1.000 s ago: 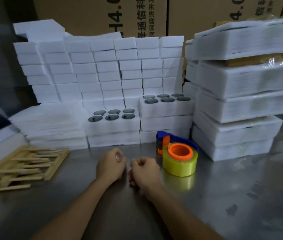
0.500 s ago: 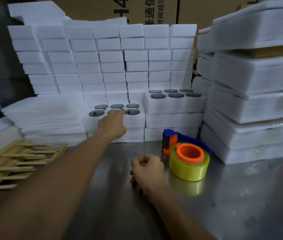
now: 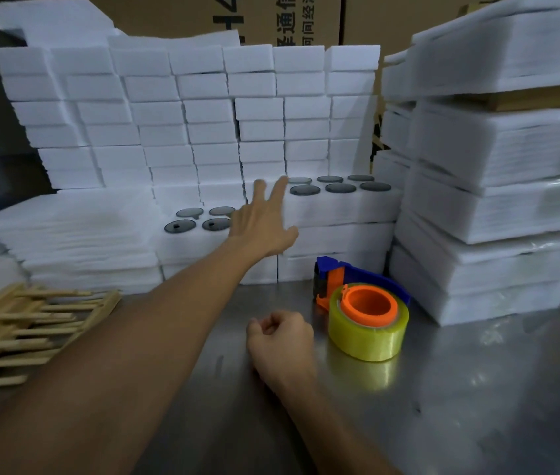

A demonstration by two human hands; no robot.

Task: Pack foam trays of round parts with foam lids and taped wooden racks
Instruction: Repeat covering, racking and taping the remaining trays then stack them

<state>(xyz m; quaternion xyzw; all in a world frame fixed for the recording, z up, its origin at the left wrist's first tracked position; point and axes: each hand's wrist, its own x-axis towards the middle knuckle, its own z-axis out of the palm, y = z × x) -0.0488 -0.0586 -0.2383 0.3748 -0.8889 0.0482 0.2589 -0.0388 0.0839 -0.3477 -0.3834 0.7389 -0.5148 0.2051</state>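
**Two trays in reach, left hand now spread between them**

Two foam trays of round parts stand at the foot of the white foam wall (image 3: 186, 108). Half a second ago the left hand (image 3: 260, 223) sat curled over the lower tray (image 3: 196, 241); now it has swung toward the higher tray (image 3: 340, 209), fingers (image 3: 280, 188) spread wide and holding nothing, blurred with motion. The lower tray lies just behind its palm, the higher tray just past the fingertips. I judge a pick-up of the higher tray is starting; no packing is done yet.

The wooden racks (image 3: 32, 323) lie well off to the left arm's outer side. The tape dispenser (image 3: 367, 320) sits just beside the right hand (image 3: 280, 341), which has stayed fisted on the steel table (image 3: 477, 389), gripping nothing visible.
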